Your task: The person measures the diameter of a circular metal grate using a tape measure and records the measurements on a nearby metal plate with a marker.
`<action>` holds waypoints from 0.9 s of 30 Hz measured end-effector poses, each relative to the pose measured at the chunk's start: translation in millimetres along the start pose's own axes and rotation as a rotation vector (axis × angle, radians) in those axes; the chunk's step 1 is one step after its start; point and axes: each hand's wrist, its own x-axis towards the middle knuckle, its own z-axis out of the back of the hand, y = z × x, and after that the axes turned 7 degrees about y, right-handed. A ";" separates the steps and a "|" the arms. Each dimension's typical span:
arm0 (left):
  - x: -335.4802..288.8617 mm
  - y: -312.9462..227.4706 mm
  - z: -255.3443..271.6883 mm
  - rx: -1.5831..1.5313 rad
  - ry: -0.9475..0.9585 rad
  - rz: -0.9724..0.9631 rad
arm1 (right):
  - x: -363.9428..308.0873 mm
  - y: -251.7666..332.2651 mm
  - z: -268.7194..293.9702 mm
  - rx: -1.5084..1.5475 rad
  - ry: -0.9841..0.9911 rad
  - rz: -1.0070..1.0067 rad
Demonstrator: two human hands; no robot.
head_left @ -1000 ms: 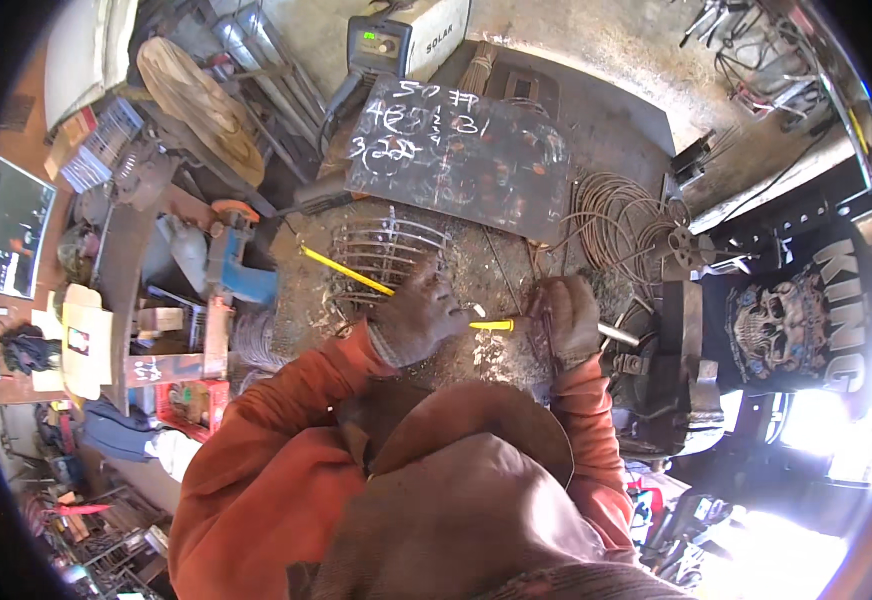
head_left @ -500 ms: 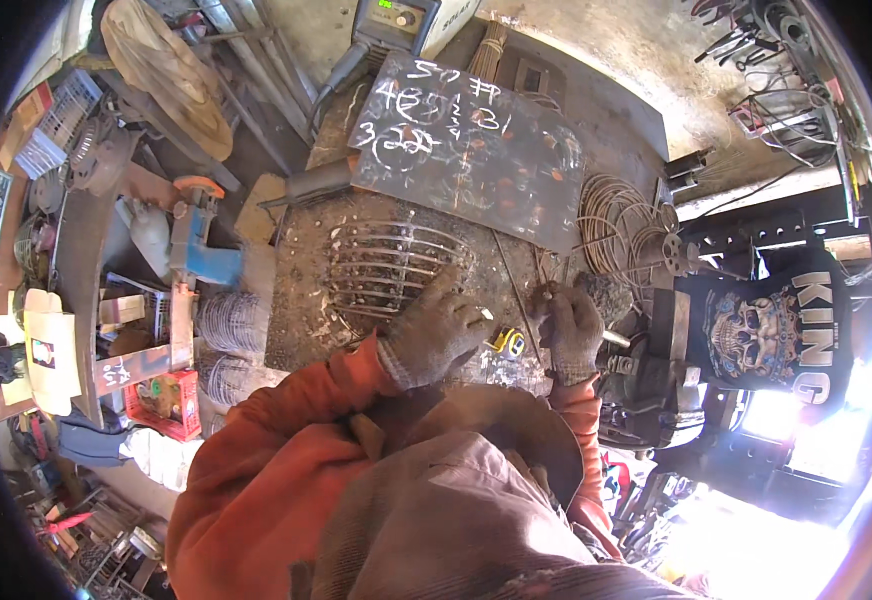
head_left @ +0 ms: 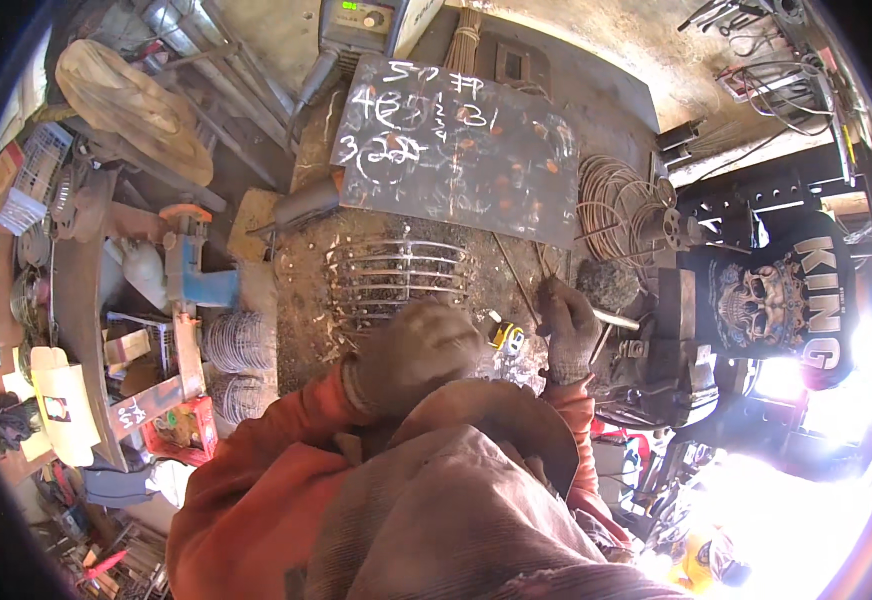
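Note:
My left hand [head_left: 418,355], in a grey-brown work glove, hovers over the near edge of a set of curved metal bars [head_left: 406,272] on the worktable. Motion smears its fingers, so its grip does not show. Gloved as well, my right hand [head_left: 570,322] is closed at the table's right side; thin rods [head_left: 548,260] lie at its fingertips, and I cannot make out what it holds. Between the hands sits a yellow tape measure [head_left: 507,338]. A pale metal tube [head_left: 616,320] runs beside my right hand toward a vise [head_left: 671,378].
Beyond the bars lies a dark metal plate [head_left: 516,180] with chalk marks. A welding machine [head_left: 361,22] stands behind it. Coiled wire [head_left: 616,205] is at the right. Left of the table are a blue vise [head_left: 206,280], wire coils [head_left: 241,342] and a red crate [head_left: 184,430].
My left hand has drawn back toward me from the right end of the curved bars. My right hand stays near the thin rods. The whole view has shifted slightly.

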 end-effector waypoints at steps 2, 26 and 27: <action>-3.9 4.0 16.5 0.067 -0.218 0.149 | 8.6 2.7 -6.1 -0.017 0.051 -0.018; -133.2 97.0 -10.7 0.465 -0.858 0.769 | -18.5 -10.7 -13.1 0.071 0.185 0.001; -128.9 97.2 -7.5 0.463 -0.875 0.768 | -13.3 -14.8 -15.5 0.083 0.189 0.001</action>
